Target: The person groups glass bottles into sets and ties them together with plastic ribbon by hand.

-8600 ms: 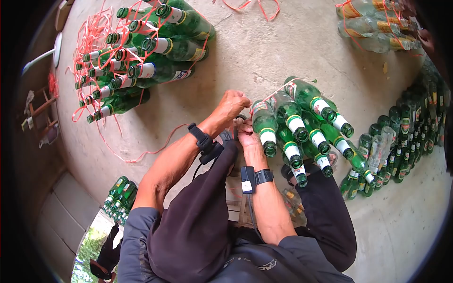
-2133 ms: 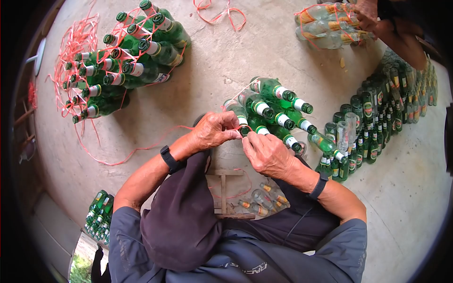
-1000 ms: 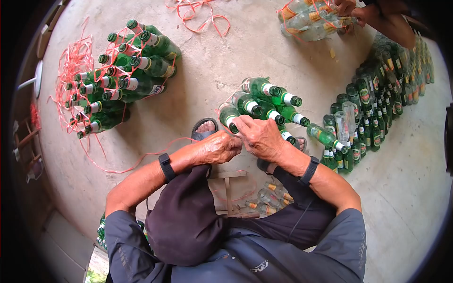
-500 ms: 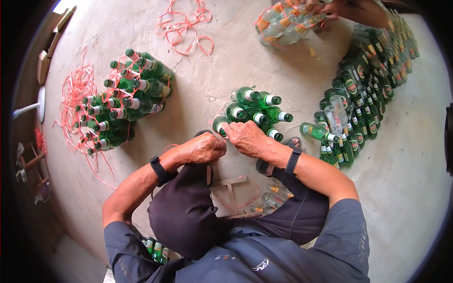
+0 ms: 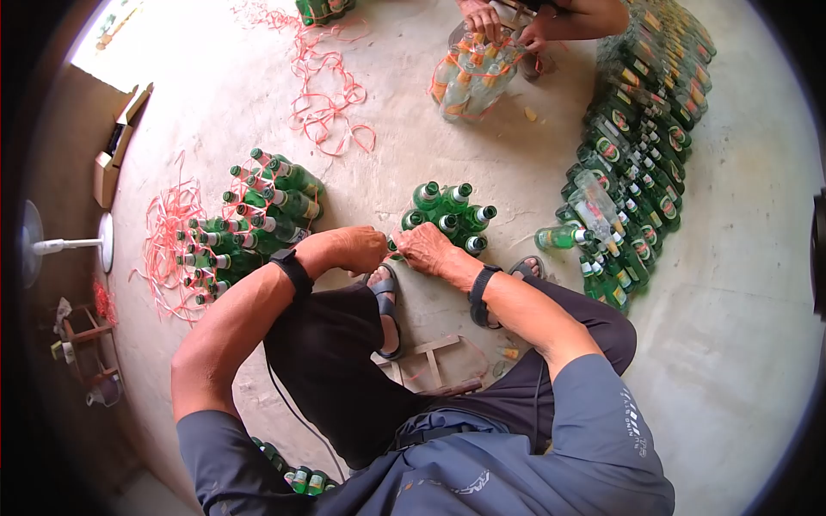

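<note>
Several green glass bottles [image 5: 453, 199] stand bunched together on the floor in front of my feet. My left hand [image 5: 363, 249] is closed at the near left side of the bunch, fingers curled in. Right beside it, my right hand [image 5: 423, 248] pinches with thumb and forefinger, next to the nearest bottle necks. A short bit of pink plastic string [image 5: 390, 254] shows between the two hands; most of it is hidden by my fingers and the bottles.
Left, tied green bottles [image 5: 292, 202] stand by a pink string heap [image 5: 168, 245]. More string [image 5: 323, 103] lies ahead. A co-worker's hands [image 5: 482, 19] hold a bundle of clear bottles [image 5: 473, 82]. Stacked bottles [image 5: 641, 163] line the right; one loose bottle [image 5: 559, 236] lies nearby.
My view has tilted up, so more floor ahead shows. My hands stay close together by the bottles, the left now slightly raised. The co-worker's clear bundle now stands more upright.
</note>
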The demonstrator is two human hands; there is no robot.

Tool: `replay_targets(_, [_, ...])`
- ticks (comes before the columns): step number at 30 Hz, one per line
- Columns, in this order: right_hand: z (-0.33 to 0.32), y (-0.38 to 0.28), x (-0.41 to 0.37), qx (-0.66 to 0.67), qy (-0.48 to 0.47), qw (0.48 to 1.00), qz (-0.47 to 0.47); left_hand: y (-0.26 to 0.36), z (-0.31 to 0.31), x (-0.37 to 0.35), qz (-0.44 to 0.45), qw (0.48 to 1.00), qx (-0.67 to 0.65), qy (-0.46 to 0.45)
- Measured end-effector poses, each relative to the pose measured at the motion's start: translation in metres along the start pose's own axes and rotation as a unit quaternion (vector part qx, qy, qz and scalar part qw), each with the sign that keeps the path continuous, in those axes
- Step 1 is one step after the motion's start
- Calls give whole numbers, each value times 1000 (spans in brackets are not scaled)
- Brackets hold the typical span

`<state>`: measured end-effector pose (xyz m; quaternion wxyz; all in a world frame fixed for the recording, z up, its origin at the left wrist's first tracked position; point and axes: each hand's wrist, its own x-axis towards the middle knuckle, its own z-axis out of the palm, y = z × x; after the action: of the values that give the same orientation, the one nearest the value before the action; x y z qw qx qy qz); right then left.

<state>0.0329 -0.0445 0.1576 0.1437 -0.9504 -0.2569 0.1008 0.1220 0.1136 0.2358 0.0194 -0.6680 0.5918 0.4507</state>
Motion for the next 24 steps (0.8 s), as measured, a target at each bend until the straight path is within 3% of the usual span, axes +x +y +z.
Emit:
replay_targets(6, [9,-1,-2,-12,14,1000,12,15,-11,-12,-54,997,61,16])
replay_targets(9, [11,-1,-2,-8,33,999,15,64,-37,-40,-87,992,33,88])
replay_targets(13, [11,-2,-3,3,37,999,33,92,-35,-54,-128,987,65,78])
replay_targets(17, [10,-3,-5,33,54,997,42,125,-11,-61,-125,983,87,102])
replay_targets(24, [16,-1,-8,58,99,991,67,154,42,-40,-112,982,10,151])
